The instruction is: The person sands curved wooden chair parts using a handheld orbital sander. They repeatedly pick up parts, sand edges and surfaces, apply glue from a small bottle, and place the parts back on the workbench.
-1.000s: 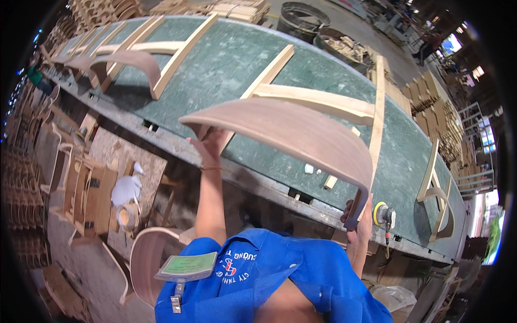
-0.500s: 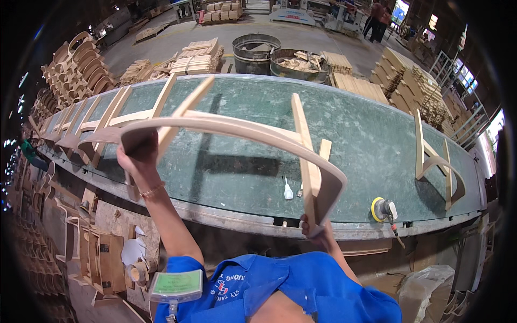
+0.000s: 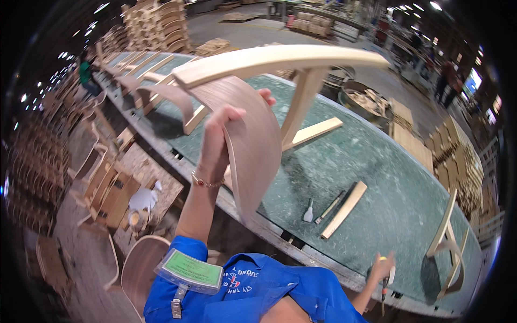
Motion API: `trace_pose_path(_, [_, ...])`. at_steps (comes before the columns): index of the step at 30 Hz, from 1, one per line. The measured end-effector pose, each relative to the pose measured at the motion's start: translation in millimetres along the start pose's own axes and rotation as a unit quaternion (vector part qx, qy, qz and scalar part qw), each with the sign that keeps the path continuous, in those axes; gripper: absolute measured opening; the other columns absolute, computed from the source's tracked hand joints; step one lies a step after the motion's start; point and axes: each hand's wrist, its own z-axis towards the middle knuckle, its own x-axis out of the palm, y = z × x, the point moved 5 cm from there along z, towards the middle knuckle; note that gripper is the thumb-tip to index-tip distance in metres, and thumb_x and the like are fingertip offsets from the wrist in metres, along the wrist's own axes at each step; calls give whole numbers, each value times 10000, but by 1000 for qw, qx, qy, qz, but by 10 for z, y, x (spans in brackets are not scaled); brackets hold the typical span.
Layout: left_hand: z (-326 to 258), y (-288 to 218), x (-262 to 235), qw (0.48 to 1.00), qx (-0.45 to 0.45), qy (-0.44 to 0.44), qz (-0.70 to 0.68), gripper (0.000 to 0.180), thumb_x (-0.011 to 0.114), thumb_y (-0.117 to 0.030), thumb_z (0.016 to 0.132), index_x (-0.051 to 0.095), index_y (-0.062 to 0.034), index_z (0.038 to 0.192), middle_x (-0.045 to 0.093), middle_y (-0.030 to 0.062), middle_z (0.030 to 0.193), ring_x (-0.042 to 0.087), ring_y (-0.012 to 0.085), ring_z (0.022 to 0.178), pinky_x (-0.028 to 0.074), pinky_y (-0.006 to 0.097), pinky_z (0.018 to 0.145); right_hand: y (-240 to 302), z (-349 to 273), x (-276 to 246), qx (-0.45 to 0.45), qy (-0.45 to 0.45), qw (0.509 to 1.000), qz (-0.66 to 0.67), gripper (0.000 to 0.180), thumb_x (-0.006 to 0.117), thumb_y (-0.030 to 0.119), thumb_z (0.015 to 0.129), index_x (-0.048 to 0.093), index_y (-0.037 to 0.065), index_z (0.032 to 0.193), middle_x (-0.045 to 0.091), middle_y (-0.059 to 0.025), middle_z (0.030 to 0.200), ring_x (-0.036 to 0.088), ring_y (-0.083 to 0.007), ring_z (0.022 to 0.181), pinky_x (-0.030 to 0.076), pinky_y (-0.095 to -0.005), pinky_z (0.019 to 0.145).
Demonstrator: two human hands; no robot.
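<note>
My left hand grips a wooden chair frame by its curved, brown veneered panel, fingers wrapped over the panel's edge. The frame is raised and tilted above the green tabletop, with a pale wooden rail uppermost and a pale leg piece slanting down from it. Low on the right, at the table's front edge, my right hand is closed around a small orbital sander, which it partly covers. Between the hands lie a white-handled tool, a thin dark pencil-like tool and a pale wooden strip.
Similar frames line the table's far left, and another frame stands at its right end. Beyond the table are a bin of wood scraps and stacked timber. A person in green is far left.
My right hand has let go of the frame and moved right to the sander. My left hand has turned the frame and tilted it up. The view has swung round.
</note>
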Motion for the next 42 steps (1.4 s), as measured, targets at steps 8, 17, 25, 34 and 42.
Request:
trace_pose_path(8, [-704,520,-423,998,-37,-15,43,581,623,-113,718,466,4,1265,631,159,1114,603,239,1064,483,368,928,-955,302,-85,7,115,991,-73,1017,793,228,637,263,281,1503,538,-270,1234,548,-431,1126,454,-500,949])
trace_pose_path(17, [-848,618,-416,1000,-14,10,5,656,635,-75,715,370,-43,1314,607,160,1101,595,247,1070,485,368,902,-1020,327,-34,-110,-68,977,168,886,693,124,636,343,115,1450,547,-291,1245,538,-477,1118,421,-491,984])
trace_pose_path(25, [-854,712,-384,1000,-17,-20,5,617,586,-189,758,464,33,1320,614,173,1121,594,271,1079,455,387,966,-934,286,-94,-11,-58,998,30,869,716,125,686,333,116,1466,511,-295,1295,524,-452,1168,409,-495,1004])
trace_pose_path(34, [-465,274,799,997,53,11,-59,440,498,-246,964,457,31,1302,580,183,1203,572,257,1121,437,378,1003,1008,-456,203,-255,256,794,489,589,672,185,884,448,15,1401,590,-144,1254,597,-211,1097,484,-350,936])
trace_pose_path(42, [-508,65,2149,968,219,51,-110,444,490,-325,985,534,70,1183,600,258,1149,564,357,1145,363,521,1076,1415,-1088,805,-125,527,593,596,564,541,492,957,565,0,1233,641,-93,1096,624,-171,952,507,-284,844])
